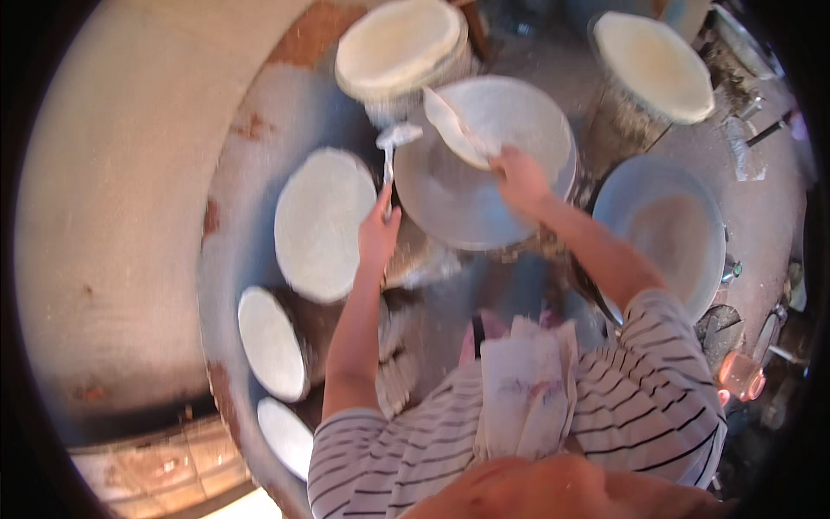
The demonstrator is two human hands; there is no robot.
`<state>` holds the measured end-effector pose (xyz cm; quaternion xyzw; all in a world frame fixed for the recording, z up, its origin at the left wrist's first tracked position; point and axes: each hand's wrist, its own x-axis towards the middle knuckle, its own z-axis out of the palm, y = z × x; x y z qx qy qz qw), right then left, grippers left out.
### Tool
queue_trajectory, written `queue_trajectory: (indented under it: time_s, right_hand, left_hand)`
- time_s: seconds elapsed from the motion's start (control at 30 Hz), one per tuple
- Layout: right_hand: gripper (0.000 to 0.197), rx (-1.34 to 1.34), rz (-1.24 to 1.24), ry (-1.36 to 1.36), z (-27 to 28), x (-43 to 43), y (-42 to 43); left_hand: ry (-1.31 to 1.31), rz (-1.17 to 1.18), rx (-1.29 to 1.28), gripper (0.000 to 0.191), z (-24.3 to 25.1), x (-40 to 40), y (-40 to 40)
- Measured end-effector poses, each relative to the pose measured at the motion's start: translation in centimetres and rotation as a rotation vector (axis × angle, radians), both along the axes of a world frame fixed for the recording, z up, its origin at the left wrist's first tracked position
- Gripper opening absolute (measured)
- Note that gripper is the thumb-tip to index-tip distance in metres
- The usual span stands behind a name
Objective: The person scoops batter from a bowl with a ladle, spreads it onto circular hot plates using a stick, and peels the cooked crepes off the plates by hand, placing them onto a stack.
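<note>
My left hand (378, 237) grips the handle of a T-shaped spreader (399, 135), its head coated with something white. Between the fingers of my right hand (521, 181) is the edge of a thin pale flatbread (454, 133). The sheet is folded over and partly raised from a large round griddle (467, 214) in front of me. Its far part appears to lie on the griddle still, though blur hides where it ends. Left of my left hand is a round surface covered in white (325, 225).
A pile of round flatbreads (402, 48) stands beyond the griddle, and another round pale sheet (655, 68) rests on a support at far right. To my right is a grey round pan (681, 240). Smaller white discs (272, 344) line the left side, along a wall (123, 214).
</note>
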<state>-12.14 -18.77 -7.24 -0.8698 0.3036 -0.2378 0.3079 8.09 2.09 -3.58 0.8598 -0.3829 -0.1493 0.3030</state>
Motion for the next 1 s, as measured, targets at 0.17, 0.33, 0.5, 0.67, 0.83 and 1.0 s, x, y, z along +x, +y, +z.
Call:
queue_trajectory:
  time_s: [0.17, 0.33, 0.5, 0.67, 0.83, 1.0]
  right_hand:
    - [0.013, -0.06, 0.337, -0.127, 2.9, -4.2, -1.3]
    - [0.02, -0.325, 0.019, -0.06, -0.3, -7.1, -11.2]
    - [0.027, -0.043, 0.409, 0.018, 0.7, -2.0, -6.9]
    - [0.026, 0.01, 0.62, -0.21, -0.6, -5.3, -10.0]
    - [0.027, -0.136, 0.504, -0.063, -1.2, -1.2, -15.2]
    - [0.03, 0.236, 0.822, 0.011, 0.4, -3.4, -12.4]
  left_hand:
    - [-0.05, 0.138, -0.031, 0.052, 0.4, -4.9, 5.4]
    - [0.052, 0.162, -0.03, 0.05, 1.5, -8.6, 1.3]
    - [0.192, 0.303, 0.14, 0.05, 2.4, -11.1, 2.1]
    - [0.232, 0.345, 0.169, 0.054, 4.0, -14.3, 7.1]
    - [0.358, 0.305, 0.158, 0.055, 3.8, -14.8, 3.4]
    - [0.354, 0.369, 0.224, 0.053, 5.5, -17.9, 7.9]
